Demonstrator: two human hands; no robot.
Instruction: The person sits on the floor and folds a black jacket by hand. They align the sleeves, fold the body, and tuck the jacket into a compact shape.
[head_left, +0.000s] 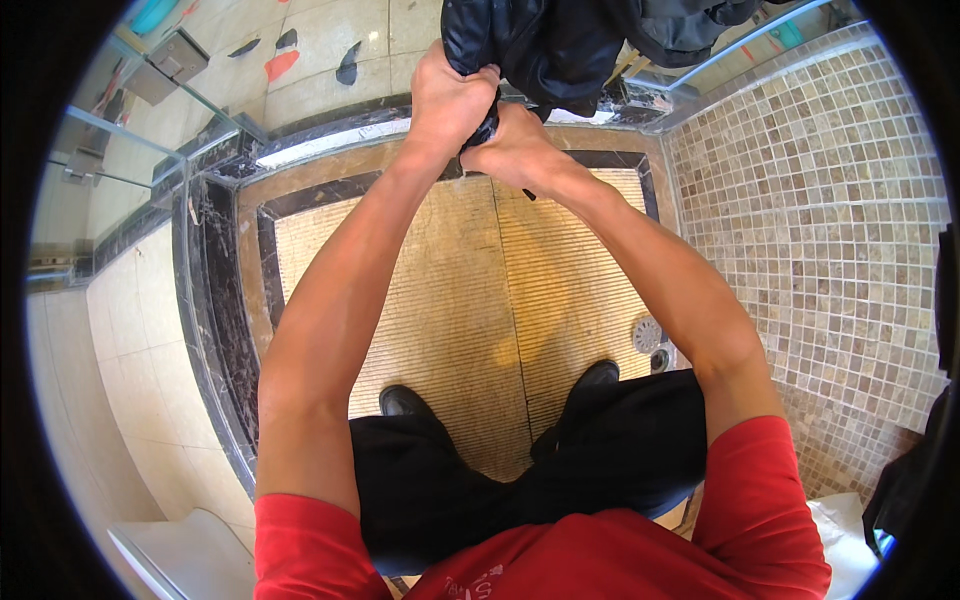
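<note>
A bulky bundle of black, slightly shiny fabric hangs at the top of the view, and its far end is cut off by the frame. My left hand is closed in a fist around a gathered part of it. Just below and to the right, my right hand grips the same bunched fabric. The two hands nearly touch, with twisted cloth between them. A short dark end shows beneath my right wrist. Both arms reach forward over the ribbed stone floor. What kind of item the fabric belongs to cannot be told.
A dark marble curb edges the floor on the left. Glass panels with a metal hinge stand beyond it. To the right rises a mosaic-tiled wall, near a round floor drain. Black and red scraps lie on outer tiles.
</note>
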